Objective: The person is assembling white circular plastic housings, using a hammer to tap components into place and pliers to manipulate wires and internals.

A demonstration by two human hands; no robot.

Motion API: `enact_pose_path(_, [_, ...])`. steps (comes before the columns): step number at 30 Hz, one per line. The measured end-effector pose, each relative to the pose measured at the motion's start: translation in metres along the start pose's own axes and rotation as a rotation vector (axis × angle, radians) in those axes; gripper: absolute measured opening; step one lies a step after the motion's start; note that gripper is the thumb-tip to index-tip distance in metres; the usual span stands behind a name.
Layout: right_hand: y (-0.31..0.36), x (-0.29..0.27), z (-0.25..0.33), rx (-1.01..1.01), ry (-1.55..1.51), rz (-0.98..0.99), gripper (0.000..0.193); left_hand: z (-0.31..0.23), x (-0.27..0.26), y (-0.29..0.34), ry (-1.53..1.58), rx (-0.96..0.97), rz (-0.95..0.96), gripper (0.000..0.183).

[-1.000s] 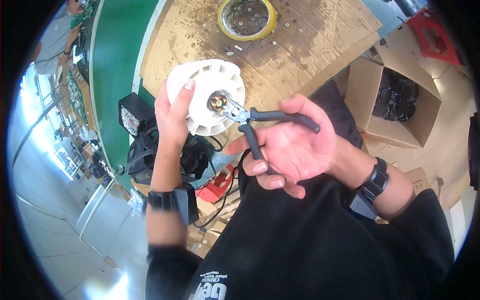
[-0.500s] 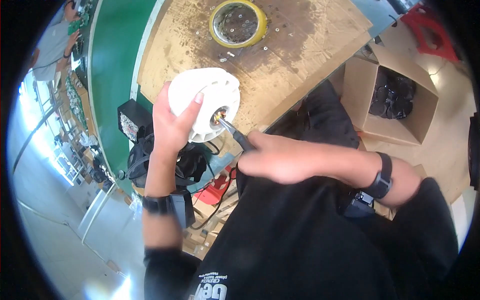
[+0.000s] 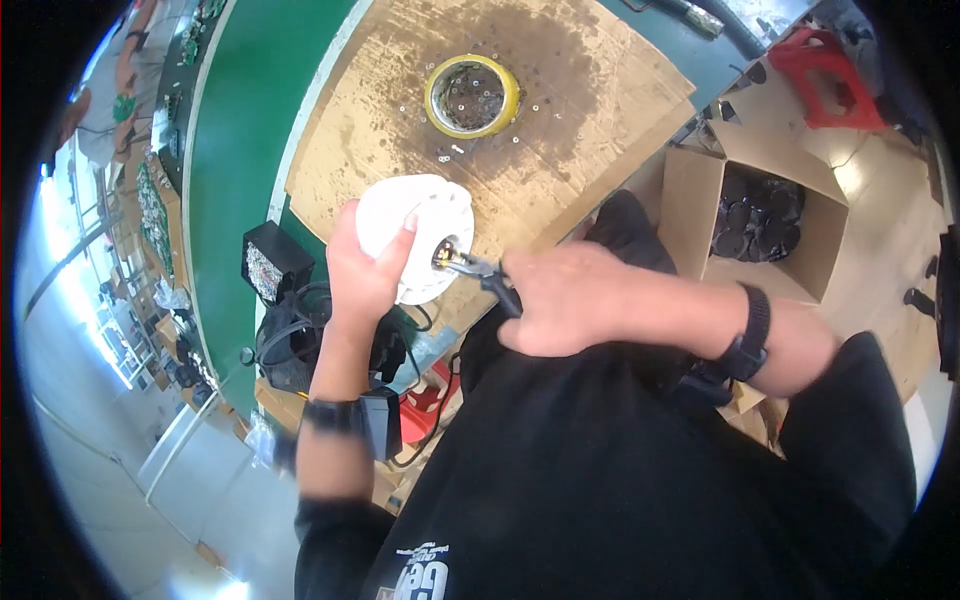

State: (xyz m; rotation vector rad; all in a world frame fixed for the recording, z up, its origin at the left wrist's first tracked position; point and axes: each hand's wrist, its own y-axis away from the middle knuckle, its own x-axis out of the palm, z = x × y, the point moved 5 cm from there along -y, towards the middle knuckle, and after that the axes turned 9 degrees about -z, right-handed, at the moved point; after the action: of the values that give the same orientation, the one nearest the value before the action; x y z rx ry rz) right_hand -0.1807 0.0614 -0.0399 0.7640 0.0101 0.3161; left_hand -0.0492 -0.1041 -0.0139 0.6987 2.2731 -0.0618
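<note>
My left hand (image 3: 362, 278) is wrapped round a white round plastic housing (image 3: 393, 208), with the thumb lying across its face. The housing is held tilted above the near edge of the cardboard. Small brass- and yellow-coloured parts (image 3: 445, 254) show inside the round hole on its right side. In my right hand (image 3: 568, 300), closed round the dark handles, is a pair of pliers (image 3: 492, 279). The metal jaws reach into the mouth of that hole. Whether they grip anything there is too small to tell.
A yellow-rimmed round dish (image 3: 511, 105) stands on the stained cardboard sheet (image 3: 625, 110), with small washers in and around it. A black bin of small parts (image 3: 279, 251) sits on the green bench (image 3: 240, 130). At right are an open carton (image 3: 690, 200) and a red stool (image 3: 822, 75).
The housing and both hands sit slightly lower and farther right in the picture. The pliers have turned to a flatter angle at the hole. The view itself has shifted.
</note>
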Motion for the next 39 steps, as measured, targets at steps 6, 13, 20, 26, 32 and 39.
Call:
enact_pose_path(6, [0.001, 0.015, -0.011, 0.142, -0.359, 0.356, 0.034, -0.02, 0.001, 0.004, -0.141, 0.136, -0.073, 0.031])
enact_pose_path(13, [0.022, -0.005, 0.029, 0.084, 0.359, 0.076, 0.047, -0.011, -0.002, 0.004, -0.137, 0.032, -0.061, 0.038])
enact_pose_path(20, [-0.003, 0.026, -0.019, 0.286, -0.885, 0.661, 0.031, -0.014, -0.006, 0.014, -0.272, -0.044, -0.064, 0.054])
enact_pose_path(26, [0.006, -0.002, 0.001, 0.255, -0.399, 0.239, 0.032, -0.01, -0.001, 0.012, -0.093, -0.043, -0.143, 0.054])
enact_pose_path(32, [-0.003, -0.01, -0.008, 0.283, -0.148, 0.239, 0.023, -0.025, 0.004, 0.019, -0.123, 0.024, -0.16, 0.048])
enact_pose_path(39, [0.067, -0.103, -0.024, 0.003, 0.035, -0.345, 0.036, 0.031, -0.005, 0.016, 0.213, -0.241, -0.281, 0.048])
